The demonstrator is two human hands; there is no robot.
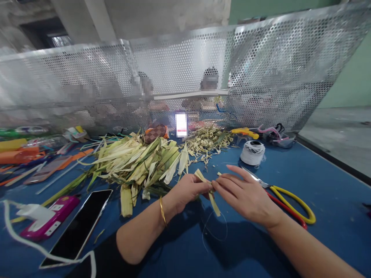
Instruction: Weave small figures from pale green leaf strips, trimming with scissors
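Observation:
My left hand [187, 190], a gold bangle on its wrist, is closed around a folded strip of pale leaf [206, 186] over the blue table [324, 181]. My right hand [246, 193] meets it from the right, thumb and forefinger pinching the same strip, the other fingers stretched out. A thin white thread [216, 227] hangs in a loop from the strip. Behind my hands lies a pile of green and pale leaves [139, 160]. Yellow-and-red-handled scissors [286, 200] lie just right of my right hand.
A spool of white thread [252, 152], a heap of leaf trimmings [207, 141] and a yellow glue gun [246, 133] lie further back. A black phone [81, 226], a pink phone [48, 221] and a white charger cable [17, 235] lie at left. A perforated metal screen [261, 73] with people behind closes the back.

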